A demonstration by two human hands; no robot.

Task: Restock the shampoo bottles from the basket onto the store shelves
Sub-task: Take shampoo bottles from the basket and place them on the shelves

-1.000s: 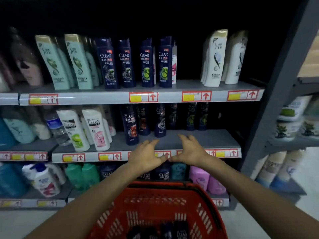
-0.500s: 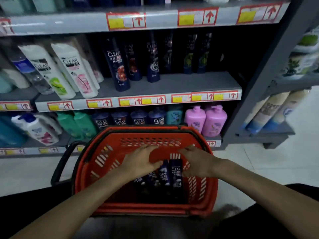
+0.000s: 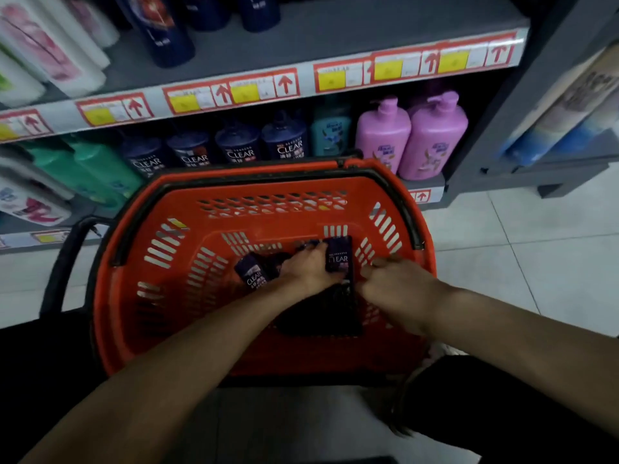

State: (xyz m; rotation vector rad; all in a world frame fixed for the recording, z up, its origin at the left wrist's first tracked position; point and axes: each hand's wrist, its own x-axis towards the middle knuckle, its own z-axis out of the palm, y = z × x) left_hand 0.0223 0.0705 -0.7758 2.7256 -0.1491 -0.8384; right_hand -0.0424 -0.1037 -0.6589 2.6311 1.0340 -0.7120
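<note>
The red basket (image 3: 174,296) sits low in front of me with several dark blue CLEAR shampoo bottles standing inside. One bottle (image 3: 340,256) stands upright between my hands and another (image 3: 252,273) leans to the left. My left hand (image 3: 310,267) is deep in the basket, its fingers curled over the dark top of a bottle that it mostly hides, and it touches the upright one. My right hand (image 3: 392,284) hovers just right of that bottle with fingers curled downward; what lies under them is hidden.
The shelf edge with red price tags (image 3: 234,92) runs above the basket. Below it stand dark CLEAR bottles (image 3: 241,145), green bottles (image 3: 100,165) and pink pump bottles (image 3: 432,135). A grey upright post (image 3: 509,128) rises at the right; tiled floor (image 3: 519,256) lies beside the basket.
My view has tilted down from the shelves to the basket. Both hands dropped from shelf height into the basket and reached the bottles.
</note>
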